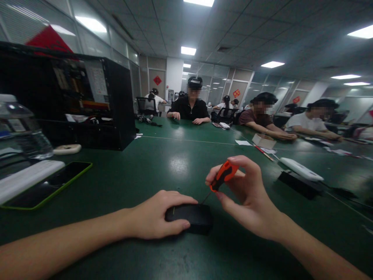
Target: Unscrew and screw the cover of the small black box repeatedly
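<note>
A small flat black box (194, 216) lies on the green table (163, 159) close to me. My left hand (157, 216) is closed around its left end, thumb along the near side and fingers over the top. My right hand (244, 192) is closed on a small screwdriver with an orange and black handle (223, 174). Its thin shaft slants down and left, and the tip touches the top edge of the black box.
At the left lie a phone in a green case (48, 186), a white keyboard (25, 177), a water bottle (19, 130) and a black computer case (72, 97). A white device on a black base (300, 171) sits at the right. Several people sit along the far side.
</note>
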### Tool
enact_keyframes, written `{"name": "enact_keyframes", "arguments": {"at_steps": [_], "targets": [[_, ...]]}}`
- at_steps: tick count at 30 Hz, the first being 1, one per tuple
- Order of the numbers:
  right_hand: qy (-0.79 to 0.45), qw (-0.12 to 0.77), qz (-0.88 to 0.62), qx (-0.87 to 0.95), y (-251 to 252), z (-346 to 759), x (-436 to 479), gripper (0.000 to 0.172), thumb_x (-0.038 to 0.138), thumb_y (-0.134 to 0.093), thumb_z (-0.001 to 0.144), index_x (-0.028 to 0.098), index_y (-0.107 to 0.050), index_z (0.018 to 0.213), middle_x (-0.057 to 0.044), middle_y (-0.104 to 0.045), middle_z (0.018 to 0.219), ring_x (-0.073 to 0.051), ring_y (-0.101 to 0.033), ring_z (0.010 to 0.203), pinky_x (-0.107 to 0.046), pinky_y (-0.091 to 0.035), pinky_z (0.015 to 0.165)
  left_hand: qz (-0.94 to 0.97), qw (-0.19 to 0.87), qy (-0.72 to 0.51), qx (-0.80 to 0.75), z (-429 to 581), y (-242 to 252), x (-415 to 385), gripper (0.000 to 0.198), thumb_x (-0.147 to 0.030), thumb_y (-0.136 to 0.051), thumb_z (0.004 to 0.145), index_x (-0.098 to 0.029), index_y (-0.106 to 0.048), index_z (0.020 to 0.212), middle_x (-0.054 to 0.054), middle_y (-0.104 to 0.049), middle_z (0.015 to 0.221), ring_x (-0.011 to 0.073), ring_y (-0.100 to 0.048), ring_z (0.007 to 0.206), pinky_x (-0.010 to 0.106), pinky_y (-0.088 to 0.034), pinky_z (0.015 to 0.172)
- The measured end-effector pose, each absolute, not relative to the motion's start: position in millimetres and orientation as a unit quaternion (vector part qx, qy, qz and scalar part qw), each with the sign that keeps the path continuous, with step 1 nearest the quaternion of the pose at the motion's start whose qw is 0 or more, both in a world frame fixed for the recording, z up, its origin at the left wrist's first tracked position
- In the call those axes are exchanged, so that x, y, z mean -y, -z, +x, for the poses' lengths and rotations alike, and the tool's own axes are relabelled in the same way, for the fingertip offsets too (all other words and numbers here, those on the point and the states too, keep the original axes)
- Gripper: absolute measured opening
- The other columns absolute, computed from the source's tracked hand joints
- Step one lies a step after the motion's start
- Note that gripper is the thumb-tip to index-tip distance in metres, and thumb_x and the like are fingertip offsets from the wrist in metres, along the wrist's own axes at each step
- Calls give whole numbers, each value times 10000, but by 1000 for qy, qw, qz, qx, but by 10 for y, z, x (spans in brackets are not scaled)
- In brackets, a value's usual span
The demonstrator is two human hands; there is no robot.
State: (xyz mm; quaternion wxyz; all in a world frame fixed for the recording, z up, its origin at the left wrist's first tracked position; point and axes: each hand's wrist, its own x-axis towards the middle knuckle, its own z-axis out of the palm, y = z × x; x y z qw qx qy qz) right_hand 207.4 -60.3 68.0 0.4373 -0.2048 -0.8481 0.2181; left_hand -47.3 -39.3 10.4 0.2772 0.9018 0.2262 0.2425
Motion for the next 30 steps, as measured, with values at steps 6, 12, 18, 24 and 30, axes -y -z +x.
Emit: {"name": "enact_keyframes", "arguments": {"at_steps": [6, 12, 18, 24, 30], "targets": [[-153, 456, -235, 845, -625, 2075, 577, 789, 83, -655, 886, 413, -253, 1480, -15, -607, 1093, -175, -651, 975, -405, -573, 900, 901, 277, -244, -227, -473, -85, 377, 491, -369, -676, 907, -231, -593, 1370, 68, -720, 1177, 218, -684, 987, 296, -506, 868], [-181, 524, -245, 795, -619, 2006, 628, 830, 121, -659, 901, 461, -228, 1524, -27, -608, 1065, -209, -655, 973, -420, -622, 837, 895, 289, -232, -248, -469, -89, 369, 515, -380, -718, 873, -234, -611, 1354, 62, -727, 1156, 209, -691, 939, 283, -509, 817], [-219, 521, -212, 797, -506, 1911, 663, 863, 74, -643, 898, 423, -192, 1547, -23, -618, 1078, -161, -656, 944, -367, -625, 821, 897, 279, -238, -247, -474, -78, 360, 544, -384, -768, 827, -224, -630, 1329, 64, -728, 1127, 222, -692, 953, 299, -511, 851], [-250, 520, -210, 790, -485, 1897, 686, 851, 50, -633, 894, 433, -218, 1530, -13, -616, 1082, -151, -653, 956, -348, -622, 819, 898, 279, -237, -243, -472, -75, 357, 515, -386, -758, 837, -235, -636, 1314, 57, -733, 1114, 223, -693, 958, 300, -506, 842], [-255, 527, -196, 787, -458, 1864, 708, 855, 47, -634, 885, 428, -222, 1531, -14, -622, 1080, -153, -658, 936, -349, -620, 800, 898, 281, -242, -239, -472, -63, 359, 513, -375, -762, 841, -233, -632, 1316, 53, -731, 1153, 220, -695, 992, 299, -506, 876]]}}
